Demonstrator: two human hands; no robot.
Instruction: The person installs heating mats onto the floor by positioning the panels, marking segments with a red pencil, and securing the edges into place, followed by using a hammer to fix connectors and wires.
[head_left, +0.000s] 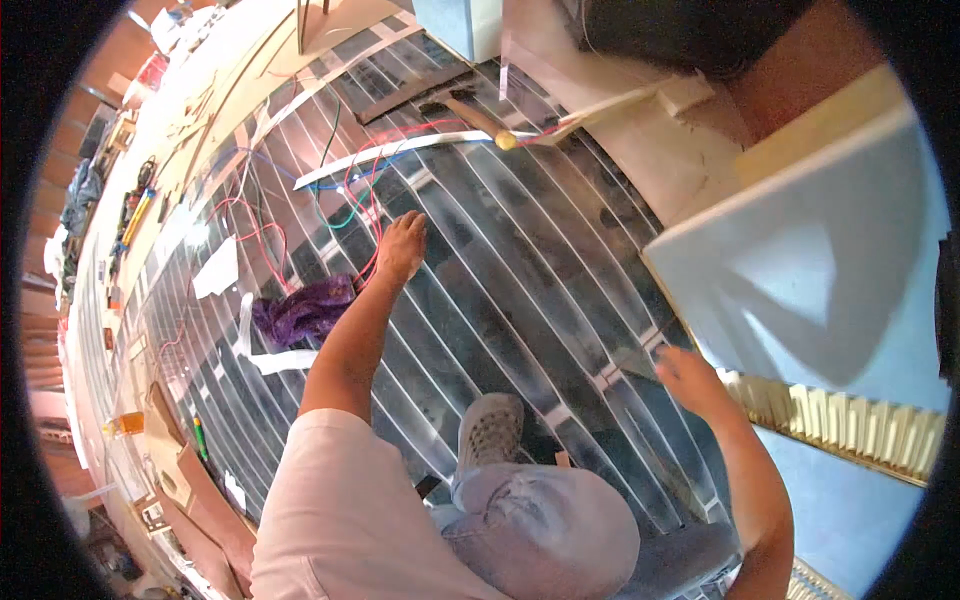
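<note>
My left hand [403, 248] reaches down over the dark floor sheet [480, 260], which has long pale stripes and looks like heating film. Its fingers stretch forward, with no object visible in them. Close beside it run a red wire [377, 250] and a green wire [345, 222]. A crumpled purple cloth [305, 310] lies left of my left forearm. Beyond the hand, a white strip [400, 150] crosses the sheet with wires along it. My right hand [688, 378] hovers at the right, near the sheet's edge; its fingers are blurred and partly hidden.
A hammer [480, 122] with a yellow handle end lies farther off. Pale blue boards [800, 250] stand at the right. White paper [217, 268] and a green tool [201, 440] lie at the left. My grey clog [490, 430] rests on the sheet.
</note>
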